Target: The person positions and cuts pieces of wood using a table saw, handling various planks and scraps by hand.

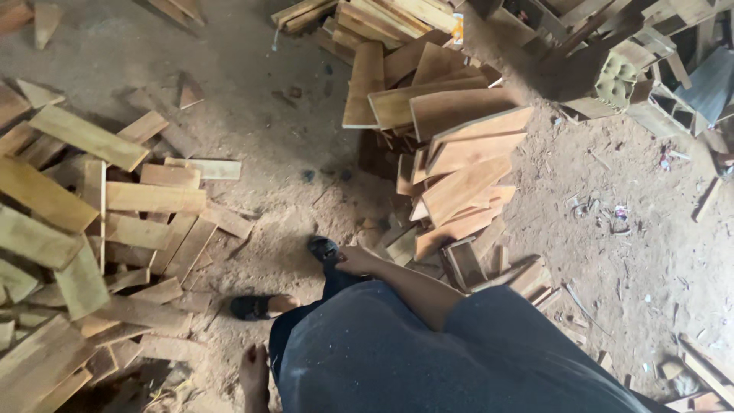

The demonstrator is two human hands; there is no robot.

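We look straight down our own body. Our right hand (358, 260) hangs just below the frame's centre, the bare forearm running from it toward four o'clock into a dark blue-grey short sleeve; the fingers curl loosely and hold nothing. Our left hand (254, 375) hangs at about seven o'clock near the bottom edge, fingers pointing down, slack and empty, its wrist cut off by the frame. The two hands are well apart, one on either side of our torso.

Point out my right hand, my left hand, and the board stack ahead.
right hand (358, 260), head view, back of the hand.
left hand (254, 367), head view, back of the hand.
board stack (459, 145), head view, top board's face.
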